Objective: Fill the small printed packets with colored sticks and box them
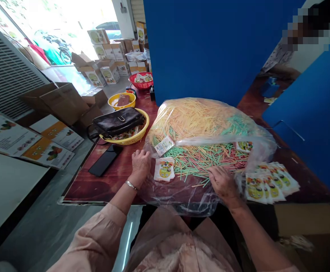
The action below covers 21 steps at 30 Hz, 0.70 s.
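Note:
A large clear plastic bag [179, 202] lies spread on the table, filled with thin coloured sticks [193, 156] in green, red and yellow. At the bag's left edge, my left hand [141, 166] rests with its fingers bent and apart, holding nothing visible. A small printed packet [164, 169] lies just right of it, with a banknote-like printed slip [164, 146] above. My right hand [224, 185] touches the near edge of the stick pile, fingers reaching left over it. Its palm side is hidden. Beside it on the right fans out a stack of printed packets [267, 185].
A black phone [105, 160] and a yellow basket [142, 134] bearing a black handbag [119, 120] stand left. Behind are a smaller yellow basket [114, 101] and a red basket [136, 84]. Blue partitions [204, 49] bound the table; another person is beyond. Cardboard boxes [60, 100] crowd the floor.

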Each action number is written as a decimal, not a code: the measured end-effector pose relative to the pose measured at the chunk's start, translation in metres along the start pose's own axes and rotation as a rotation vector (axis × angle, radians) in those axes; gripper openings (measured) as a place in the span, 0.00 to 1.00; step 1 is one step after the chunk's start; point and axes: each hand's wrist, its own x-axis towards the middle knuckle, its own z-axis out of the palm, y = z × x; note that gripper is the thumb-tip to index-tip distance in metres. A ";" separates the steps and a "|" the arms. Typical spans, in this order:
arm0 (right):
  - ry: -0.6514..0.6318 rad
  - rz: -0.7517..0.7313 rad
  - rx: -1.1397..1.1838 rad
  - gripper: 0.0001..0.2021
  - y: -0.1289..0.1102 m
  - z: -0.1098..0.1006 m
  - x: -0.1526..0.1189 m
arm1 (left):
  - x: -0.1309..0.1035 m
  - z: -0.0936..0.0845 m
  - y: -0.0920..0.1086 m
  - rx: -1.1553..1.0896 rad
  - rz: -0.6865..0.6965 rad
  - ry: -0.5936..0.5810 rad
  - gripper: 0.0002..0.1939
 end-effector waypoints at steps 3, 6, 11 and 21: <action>-0.058 0.013 0.011 0.13 -0.004 0.008 -0.002 | 0.006 -0.005 0.001 -0.102 0.034 -0.027 0.11; -0.087 0.038 0.005 0.13 -0.004 0.012 -0.002 | 0.007 -0.010 0.006 -0.262 0.027 0.024 0.16; -0.088 0.054 0.054 0.13 -0.006 0.011 0.012 | 0.003 -0.009 0.013 -0.263 0.036 -0.138 0.13; -0.317 -0.102 0.006 0.11 -0.026 0.017 0.052 | -0.051 -0.025 0.039 -0.483 0.155 0.077 0.10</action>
